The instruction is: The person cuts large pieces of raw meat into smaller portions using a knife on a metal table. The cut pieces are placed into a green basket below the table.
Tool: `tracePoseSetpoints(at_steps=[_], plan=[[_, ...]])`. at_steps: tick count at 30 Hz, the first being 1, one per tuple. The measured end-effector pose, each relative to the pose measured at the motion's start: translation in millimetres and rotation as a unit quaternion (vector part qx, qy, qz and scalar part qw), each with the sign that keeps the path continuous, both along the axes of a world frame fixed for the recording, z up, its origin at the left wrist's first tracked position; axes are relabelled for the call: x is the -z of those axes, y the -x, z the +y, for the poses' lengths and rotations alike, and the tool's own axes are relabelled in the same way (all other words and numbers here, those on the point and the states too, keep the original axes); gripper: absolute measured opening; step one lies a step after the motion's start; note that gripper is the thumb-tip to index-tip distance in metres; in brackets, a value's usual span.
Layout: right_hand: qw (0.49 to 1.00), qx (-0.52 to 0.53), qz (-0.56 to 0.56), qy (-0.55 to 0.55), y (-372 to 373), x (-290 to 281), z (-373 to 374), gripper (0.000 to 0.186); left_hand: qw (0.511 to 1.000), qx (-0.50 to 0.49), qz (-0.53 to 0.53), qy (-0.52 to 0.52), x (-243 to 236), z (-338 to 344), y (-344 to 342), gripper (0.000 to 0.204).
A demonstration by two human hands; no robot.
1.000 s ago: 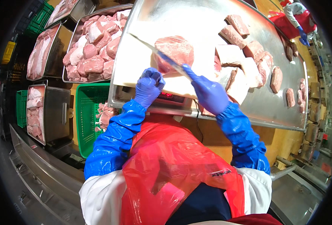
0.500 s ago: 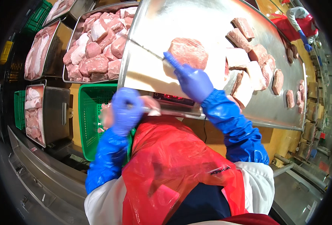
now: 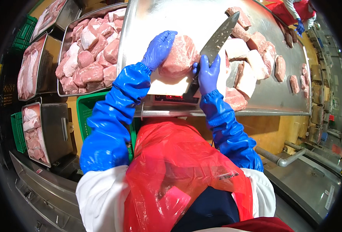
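Observation:
A thick, pale pink piece of raw meat point(image 3: 179, 58) stands on the white cutting board point(image 3: 140, 46). My left hand point(image 3: 158, 52), in a blue glove, curves along its left side with the fingers together, the tips reaching its far edge; the thumb is hidden. At the meat's right side, my gloved right hand point(image 3: 209, 76) is closed around a butcher's knife point(image 3: 220, 38). The broad blade points away and to the right, with bits of meat stuck on it. The dark handle shows below that hand's fingers, close to the meat.
Several cut pieces of meat point(image 3: 256, 63) lie on the steel table point(image 3: 290, 98) to the right. A display panel point(image 3: 175, 99) with red lights sits at the board's near edge. To the left are a heaped meat tray point(image 3: 61, 87) and a green crate point(image 3: 85, 112). Another person's gloved hand point(image 3: 299, 28) is far right.
My left hand has moved from above the green crate up to the meat. The knife has swung from pointing left to pointing right and away. The meat has shifted left and been turned.

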State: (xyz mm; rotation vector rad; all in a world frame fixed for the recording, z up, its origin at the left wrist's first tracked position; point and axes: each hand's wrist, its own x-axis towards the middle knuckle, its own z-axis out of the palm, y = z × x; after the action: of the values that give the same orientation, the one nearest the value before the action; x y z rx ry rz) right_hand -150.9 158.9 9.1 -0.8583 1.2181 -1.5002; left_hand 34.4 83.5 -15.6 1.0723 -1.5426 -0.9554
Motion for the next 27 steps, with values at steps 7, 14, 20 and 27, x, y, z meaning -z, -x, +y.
tracePoseSetpoints(at_steps=[7, 14, 20, 27], plan=[[0.853, -0.256, 0.437, 0.129, 63, -36, 79, 0.06, 0.977, -0.205, -0.038, 0.042, 4, 120, -36, 0.013], [0.732, -0.354, 0.579, 0.06, 24, -54, 65, 0.071, 0.945, -0.316, -0.06, 0.056, -15, 176, -45, 0.01], [0.6, -0.405, 0.678, 0.126, 153, -62, 113, 0.076, 0.937, -0.305, -0.111, 0.127, -12, 195, -19, 0.017], [0.677, -0.305, 0.626, 0.236, 113, -100, 79, 0.077, 0.932, -0.245, -0.228, 0.141, 13, 132, 21, 0.021]])
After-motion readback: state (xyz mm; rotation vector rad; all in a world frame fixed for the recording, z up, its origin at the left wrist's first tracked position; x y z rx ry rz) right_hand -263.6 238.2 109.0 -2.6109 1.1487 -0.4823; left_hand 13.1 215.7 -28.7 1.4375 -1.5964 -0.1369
